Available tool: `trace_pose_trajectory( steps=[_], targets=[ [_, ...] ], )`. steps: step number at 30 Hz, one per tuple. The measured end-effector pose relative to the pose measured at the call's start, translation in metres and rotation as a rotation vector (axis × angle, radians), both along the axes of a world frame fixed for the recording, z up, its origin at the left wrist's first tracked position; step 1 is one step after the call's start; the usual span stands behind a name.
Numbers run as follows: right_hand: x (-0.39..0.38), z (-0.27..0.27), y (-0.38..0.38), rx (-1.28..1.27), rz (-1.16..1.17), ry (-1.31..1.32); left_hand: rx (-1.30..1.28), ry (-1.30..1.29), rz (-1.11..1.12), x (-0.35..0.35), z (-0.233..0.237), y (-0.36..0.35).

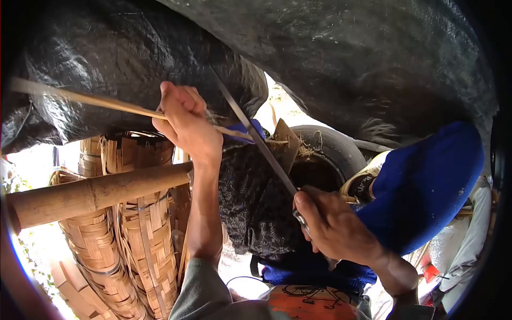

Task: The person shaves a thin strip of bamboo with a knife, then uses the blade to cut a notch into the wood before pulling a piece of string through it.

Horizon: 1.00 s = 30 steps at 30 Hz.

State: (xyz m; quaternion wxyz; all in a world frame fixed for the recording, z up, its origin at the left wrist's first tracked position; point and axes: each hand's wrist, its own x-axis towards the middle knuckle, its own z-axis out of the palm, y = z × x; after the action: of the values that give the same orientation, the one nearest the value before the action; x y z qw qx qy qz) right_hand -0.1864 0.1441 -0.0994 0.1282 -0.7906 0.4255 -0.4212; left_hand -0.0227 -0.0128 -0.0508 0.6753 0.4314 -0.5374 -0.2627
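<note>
My left hand [186,120] is closed around a thin bamboo strip [112,103], which runs out to the left edge and also past the hand to the right. My right hand [338,224] grips a long, narrow knife [256,136] by its handle, the blade slanting up and left. Near the strip's right end the blade crosses in front of it; whether they touch I cannot tell. A dark patterned cloth [256,202] lies over my lap below the blade. Behind it stands a flat brown piece [284,144].
Black plastic sheeting [373,69] hangs overhead. A thick bamboo pole [101,192] crosses the left side before tall woven baskets [141,240]. Beyond my lap is a tyre [338,149]. My blue-clad leg [426,186] bends at the right.
</note>
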Motion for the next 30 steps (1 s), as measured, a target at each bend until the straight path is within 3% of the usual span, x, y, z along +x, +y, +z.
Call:
trace_pose_trajectory(
  steps=[1,2,4,5,7,10,11,12,14,16,18,20,23,27,29,30],
  targets=[
    [-0.010,0.016,0.003,0.183,0.130,0.051,0.013,0.002,0.027,-0.003,0.001,-0.003],
    [-0.016,0.033,-0.002,0.174,0.132,0.056,0.020,0.009,0.053,-0.004,0.003,-0.007],
    [-0.019,0.061,-0.011,1.110,0.364,-0.312,-0.009,0.017,0.051,-0.002,0.001,-0.010],
    [-0.013,0.043,-0.004,1.113,0.362,-0.313,0.015,0.044,0.086,-0.005,0.003,-0.010],
    [0.004,-0.008,0.014,0.479,0.255,0.080,0.031,0.079,0.118,-0.005,0.004,-0.008],
    [-0.004,0.002,0.008,0.620,0.270,-0.050,-0.027,0.016,0.065,0.000,0.001,-0.009],
    [-0.006,0.009,0.007,0.216,0.110,0.115,0.021,0.042,0.080,-0.001,0.002,-0.007],
    [-0.009,0.022,0.001,0.219,0.114,0.112,0.054,0.070,0.090,-0.002,0.004,-0.008],
    [-0.014,0.048,-0.013,0.942,0.274,-0.302,-0.021,0.035,0.075,-0.002,0.002,-0.012],
    [-0.007,0.036,-0.006,0.955,0.205,-0.419,0.029,0.065,0.118,-0.002,0.003,-0.010],
    [0.002,-0.008,0.007,0.877,0.258,-0.134,0.058,0.083,0.160,-0.010,0.007,-0.007],
    [0.003,-0.031,0.012,0.834,0.185,-0.066,0.068,0.100,0.184,-0.014,0.010,-0.012],
    [-0.008,-0.010,0.015,0.275,0.161,0.343,0.044,0.008,0.135,0.000,0.004,-0.004],
    [-0.001,0.002,0.009,0.125,0.080,0.244,0.045,0.105,0.186,-0.001,0.002,-0.013],
    [0.005,0.000,-0.002,1.412,0.165,-0.286,0.012,0.053,0.277,-0.005,0.004,-0.014],
    [0.005,-0.025,0.011,1.408,0.161,-0.282,0.009,0.059,0.275,-0.005,0.004,-0.013]
  ],
)
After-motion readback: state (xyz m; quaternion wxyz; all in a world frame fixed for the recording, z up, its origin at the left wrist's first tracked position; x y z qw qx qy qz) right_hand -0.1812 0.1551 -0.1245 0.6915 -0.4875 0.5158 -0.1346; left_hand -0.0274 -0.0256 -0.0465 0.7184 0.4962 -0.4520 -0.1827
